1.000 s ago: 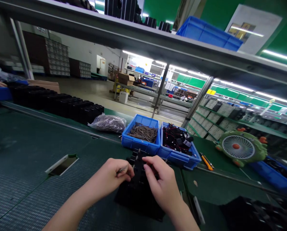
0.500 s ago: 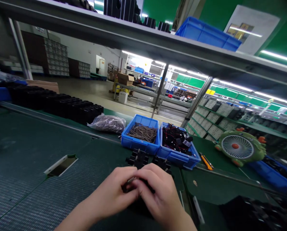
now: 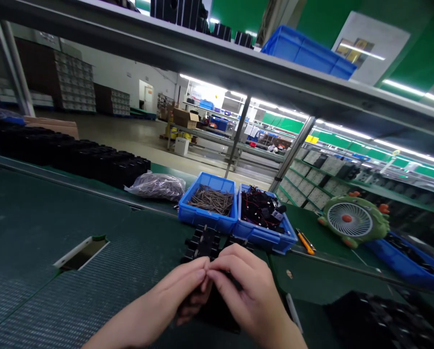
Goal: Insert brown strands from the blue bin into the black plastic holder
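My left hand [image 3: 177, 295] and my right hand [image 3: 248, 293] meet at the fingertips over a black part [image 3: 219, 310], which they largely cover. The left fingers are curled under with the thumb pressed against them. On the right, thumb and forefinger pinch together at the left fingertips. What sits in either grip is hidden. Just beyond the hands lies a black ridged piece [image 3: 202, 242] with metal pins across it, and a second similar piece [image 3: 239, 241] is partly behind my right hand.
A blue bin of metal pins [image 3: 207, 224] stands beside a blue bin of black wired parts [image 3: 266, 238]. A bag [image 3: 157, 186], rows of black blocks [image 3: 104, 162], an orange cutter [image 3: 306, 241] and a green fan [image 3: 351, 220] line the back. An opening [image 3: 82, 254] cuts the left bench; black parts [image 3: 380, 320] lie right.
My left hand has turned and its fingers have closed further under. The small metal piece that showed between the fingers is now hidden. The view has shifted slightly.
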`<state>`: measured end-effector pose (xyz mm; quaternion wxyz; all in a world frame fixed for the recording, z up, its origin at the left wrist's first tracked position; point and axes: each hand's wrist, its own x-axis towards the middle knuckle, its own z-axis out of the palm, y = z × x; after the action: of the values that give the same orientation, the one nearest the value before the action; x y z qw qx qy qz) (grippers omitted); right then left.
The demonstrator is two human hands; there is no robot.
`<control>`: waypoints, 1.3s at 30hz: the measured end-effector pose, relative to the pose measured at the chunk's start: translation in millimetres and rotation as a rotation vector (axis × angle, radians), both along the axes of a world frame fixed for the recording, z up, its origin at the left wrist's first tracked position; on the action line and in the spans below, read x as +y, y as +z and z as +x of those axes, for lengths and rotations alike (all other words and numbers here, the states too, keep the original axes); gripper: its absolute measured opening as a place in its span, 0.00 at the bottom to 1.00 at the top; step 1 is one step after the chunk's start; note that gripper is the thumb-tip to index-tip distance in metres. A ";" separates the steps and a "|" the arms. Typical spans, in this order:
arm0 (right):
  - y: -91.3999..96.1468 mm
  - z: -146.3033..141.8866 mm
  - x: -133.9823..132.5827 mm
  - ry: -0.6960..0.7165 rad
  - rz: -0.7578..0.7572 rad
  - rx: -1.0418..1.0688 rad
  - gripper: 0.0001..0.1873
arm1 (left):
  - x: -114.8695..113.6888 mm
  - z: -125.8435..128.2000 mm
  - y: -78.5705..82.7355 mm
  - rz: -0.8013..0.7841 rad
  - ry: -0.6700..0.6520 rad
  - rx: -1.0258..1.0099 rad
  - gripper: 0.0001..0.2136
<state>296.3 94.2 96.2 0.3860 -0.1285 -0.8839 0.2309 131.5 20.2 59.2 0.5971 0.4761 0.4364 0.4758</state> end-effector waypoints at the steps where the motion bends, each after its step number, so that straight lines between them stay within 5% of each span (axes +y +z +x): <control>1: 0.9 2.6 2.1 -0.001 0.004 -0.008 0.06 | 3.3 2.2 1.0 -0.018 -0.016 -0.039 0.15; 5: 5.6 11.9 9.1 -0.012 0.063 0.012 0.07 | 14.2 8.7 8.8 0.021 -0.050 -0.106 0.16; 13: 4.6 12.1 10.6 -0.047 0.095 -0.007 0.06 | 16.8 9.3 9.7 0.083 0.265 -0.278 0.10; 19: 2.7 7.5 9.8 -0.144 0.016 -0.084 0.07 | 14.1 4.6 7.0 0.119 0.170 -0.292 0.08; 26: -9.4 2.8 15.4 -0.238 0.219 -0.061 0.16 | 17.0 7.5 8.1 0.117 0.239 -0.236 0.07; 30: -3.6 18.1 23.0 -0.278 0.130 -0.064 0.20 | 17.1 -1.4 12.8 0.124 0.355 -0.257 0.06; 32: 2.1 30.5 29.1 -0.296 0.031 -0.194 0.21 | 14.3 -5.3 15.2 0.111 0.262 -0.307 0.05; 35: 6.5 48.1 38.7 -0.316 -0.114 -0.480 0.21 | 10.0 -1.3 10.6 -0.005 -0.146 -0.316 0.08; 39: 2.1 58.8 47.7 -0.389 -0.186 -0.650 0.20 | 12.5 28.8 -25.7 -0.168 -0.491 -0.118 0.10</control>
<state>355.0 141.9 98.3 0.1089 -0.3944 -0.8946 0.1797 160.3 32.7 33.5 0.7566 0.4878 0.3101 0.3057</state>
